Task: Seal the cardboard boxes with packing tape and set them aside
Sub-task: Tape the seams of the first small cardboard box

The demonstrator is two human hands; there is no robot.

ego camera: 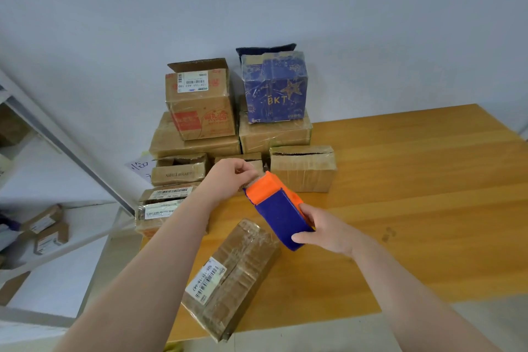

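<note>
Taped brown box (231, 277) lying askew, orange-blue tape dispenser (278, 208) near

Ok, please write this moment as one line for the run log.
right hand: grips tape dispenser | left hand: pinches at its front end | front box: on table, untouched

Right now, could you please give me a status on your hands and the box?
Right hand grips tape dispenser. Left hand pinches at its orange nose. Labelled box lies below, untouched. Nothing between.
</note>
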